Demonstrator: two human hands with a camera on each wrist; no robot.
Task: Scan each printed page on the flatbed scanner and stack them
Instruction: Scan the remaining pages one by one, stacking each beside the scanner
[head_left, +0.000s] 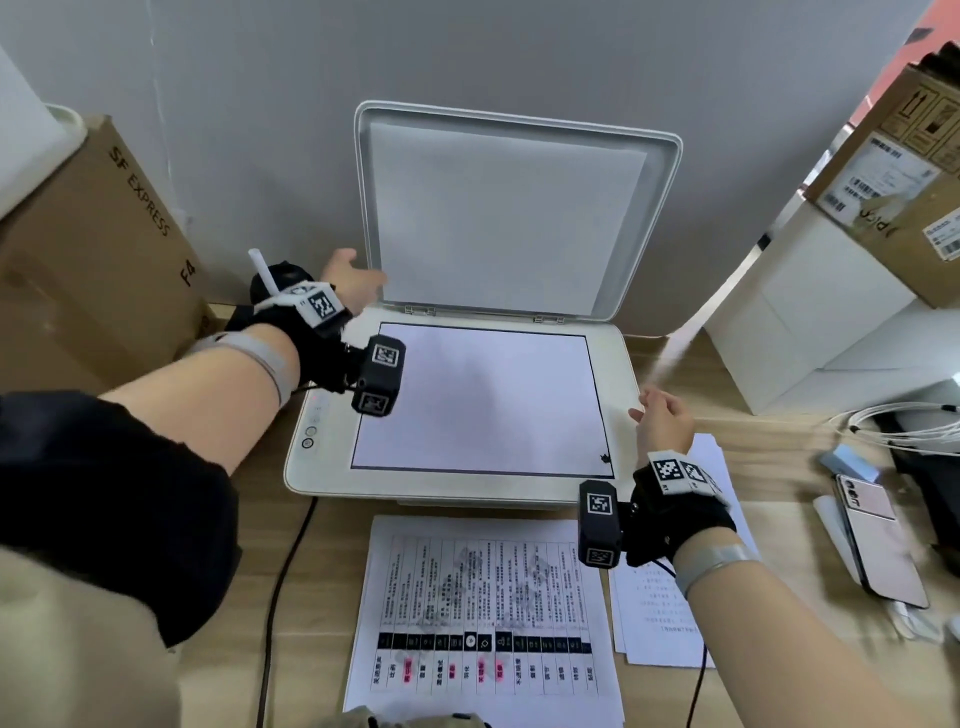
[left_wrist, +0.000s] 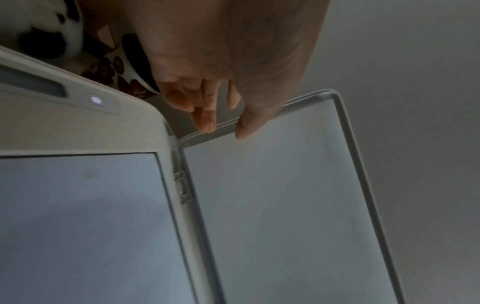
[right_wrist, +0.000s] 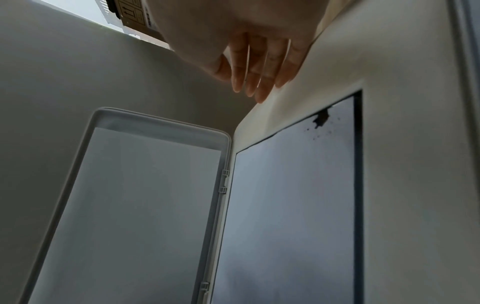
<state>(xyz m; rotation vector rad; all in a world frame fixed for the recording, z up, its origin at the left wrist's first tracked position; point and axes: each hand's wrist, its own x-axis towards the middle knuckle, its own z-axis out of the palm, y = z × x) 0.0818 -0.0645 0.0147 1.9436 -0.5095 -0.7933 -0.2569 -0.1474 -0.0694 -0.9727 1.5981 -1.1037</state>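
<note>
Head view, desk (head_left: 779, 691) holdings: flatbed scanner (head_left: 621, 364), lid (head_left: 644, 228) raised upright against the wall, glass (head_left: 483, 400) uncovered. Left hand (head_left: 349, 285) at the lid's left edge near the hinge, thumb and fingertips (left_wrist: 205, 121) at the rim; whether they pinch it cannot be told. Right hand (head_left: 662, 423) over the scanner's right border, fingers (right_wrist: 259, 67) straight and relaxed, holding nothing. Printed page (head_left: 483, 618) face up just before the scanner; further sheets (head_left: 654, 618) to its right. Cardboard box (head_left: 93, 244) at left.
</note>
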